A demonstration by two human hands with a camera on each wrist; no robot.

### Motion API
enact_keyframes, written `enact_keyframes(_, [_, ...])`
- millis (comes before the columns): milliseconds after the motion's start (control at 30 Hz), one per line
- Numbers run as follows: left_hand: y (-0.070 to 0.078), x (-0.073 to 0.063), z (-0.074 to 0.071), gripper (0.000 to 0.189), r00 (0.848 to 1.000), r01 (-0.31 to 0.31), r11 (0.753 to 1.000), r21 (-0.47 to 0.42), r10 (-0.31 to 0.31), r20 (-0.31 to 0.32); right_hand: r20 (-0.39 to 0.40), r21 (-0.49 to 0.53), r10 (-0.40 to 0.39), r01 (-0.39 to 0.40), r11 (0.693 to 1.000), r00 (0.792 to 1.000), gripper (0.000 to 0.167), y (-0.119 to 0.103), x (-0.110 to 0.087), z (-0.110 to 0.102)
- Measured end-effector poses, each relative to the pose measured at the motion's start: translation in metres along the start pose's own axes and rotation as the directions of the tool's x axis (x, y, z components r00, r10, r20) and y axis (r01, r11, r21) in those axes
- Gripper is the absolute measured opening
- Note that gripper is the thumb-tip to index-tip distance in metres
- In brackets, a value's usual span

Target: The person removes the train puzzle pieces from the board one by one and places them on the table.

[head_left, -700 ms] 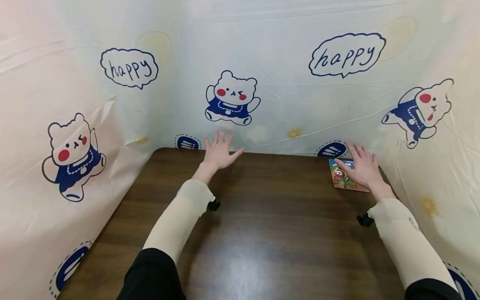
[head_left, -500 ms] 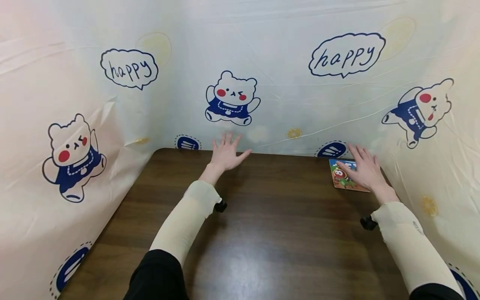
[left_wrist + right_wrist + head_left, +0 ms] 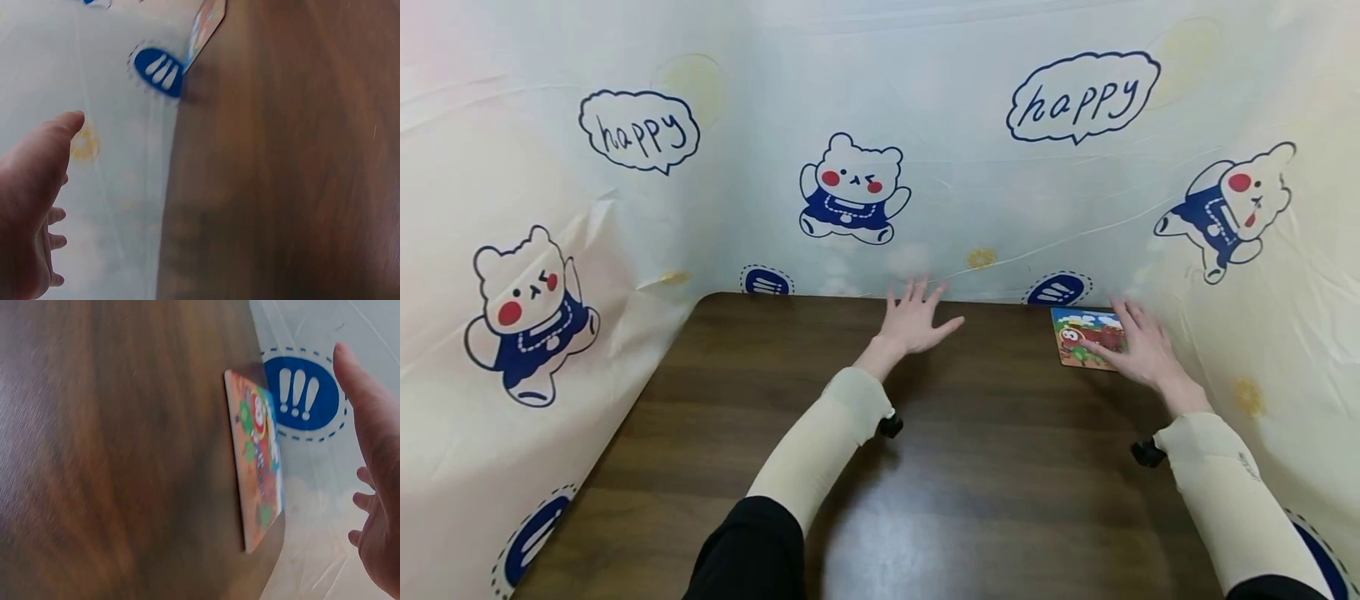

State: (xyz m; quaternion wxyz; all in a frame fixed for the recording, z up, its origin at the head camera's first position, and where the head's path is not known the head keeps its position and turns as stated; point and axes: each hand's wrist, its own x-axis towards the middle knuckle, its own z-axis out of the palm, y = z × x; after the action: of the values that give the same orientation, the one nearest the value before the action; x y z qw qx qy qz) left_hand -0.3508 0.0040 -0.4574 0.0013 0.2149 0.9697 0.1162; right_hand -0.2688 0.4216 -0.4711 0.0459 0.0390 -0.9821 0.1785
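A flat board with a colourful cartoon picture point(image 3: 1078, 337) lies at the far right corner of the dark wooden table point(image 3: 760, 400). In the head view my right hand point(image 3: 1142, 346) is over its right part, fingers straight and spread, hiding some of the picture. The right wrist view shows the whole picture board point(image 3: 257, 462) with a gap between it and my thumb. My left hand point(image 3: 912, 321) reaches toward the table's back edge, left of the board, with fingers spread and nothing held. From the left wrist, the board's corner point(image 3: 206, 28) shows at the top.
A pale sheet point(image 3: 955, 183) printed with bears and "happy" bubbles hangs behind the table and along both sides. A small black device point(image 3: 891, 425) sits at the left wrist, another black device point(image 3: 1148, 452) at the right wrist.
My left hand has moved right along the table's back edge, toward the board. The right hand has shifted slightly right and uncovers a bit more of the picture. The head view has tilted slightly.
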Motion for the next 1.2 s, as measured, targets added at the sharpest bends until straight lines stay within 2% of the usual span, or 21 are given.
enact_keyframes(167, [0.026, 0.001, 0.018, 0.086, 0.998, -0.03, 1.0, -0.008, 0.031, 0.049, 0.018, -0.021, 0.029, -0.029, 0.999, 0.999, 0.111, 0.016, -0.005, 0.006])
enact_keyframes(333, [0.04, 0.0, 0.036, 0.086, 0.993, -0.051, 0.998, -0.046, 0.056, 0.106, 0.059, -0.011, 0.094, -0.093, 0.996, 0.994, 0.11, 0.031, -0.009, 0.018])
enact_keyframes(367, [0.039, 0.006, 0.048, 0.09, 0.993, -0.051, 0.997, -0.051, 0.056, 0.107, 0.068, -0.002, 0.108, -0.108, 0.994, 0.992, 0.11, 0.033, -0.009, 0.021])
enact_keyframes(500, [0.041, 0.008, 0.065, 0.093, 0.986, -0.051, 0.994, -0.101, 0.066, 0.151, 0.105, 0.021, 0.153, -0.156, 0.987, 0.983, 0.11, 0.041, -0.009, 0.03])
enact_keyframes(567, [0.038, 0.013, 0.079, 0.095, 0.985, -0.044, 0.991, -0.129, 0.064, 0.159, 0.117, 0.024, 0.164, -0.168, 0.985, 0.979, 0.11, 0.043, -0.009, 0.033])
enact_keyframes(600, [0.04, 0.01, 0.077, 0.092, 0.983, -0.041, 0.989, -0.143, 0.066, 0.174, 0.122, 0.026, 0.169, -0.173, 0.985, 0.978, 0.111, 0.044, -0.009, 0.033])
enact_keyframes(700, [0.036, 0.018, 0.096, 0.093, 0.984, -0.031, 0.986, -0.162, 0.059, 0.168, 0.137, 0.027, 0.185, -0.19, 0.981, 0.973, 0.113, 0.046, -0.009, 0.034])
enact_keyframes(767, [0.036, 0.02, 0.104, 0.093, 0.985, -0.028, 0.984, -0.174, 0.057, 0.162, 0.14, 0.021, 0.195, -0.2, 0.98, 0.971, 0.116, 0.048, -0.009, 0.035])
enact_keyframes(900, [0.044, 0.011, 0.097, 0.091, 0.984, -0.036, 0.983, -0.178, 0.066, 0.168, 0.15, 0.008, 0.207, -0.211, 0.978, 0.967, 0.12, 0.052, -0.011, 0.038])
enact_keyframes(1100, [0.059, -0.008, 0.084, 0.087, 0.983, -0.064, 0.991, -0.121, 0.083, 0.164, 0.187, 0.029, 0.221, -0.23, 0.973, 0.957, 0.122, 0.057, -0.017, 0.045])
enact_keyframes(1200, [0.063, -0.012, 0.086, 0.085, 0.984, -0.069, 0.991, -0.114, 0.086, 0.157, 0.19, 0.038, 0.23, -0.242, 0.97, 0.954, 0.122, 0.058, -0.018, 0.047])
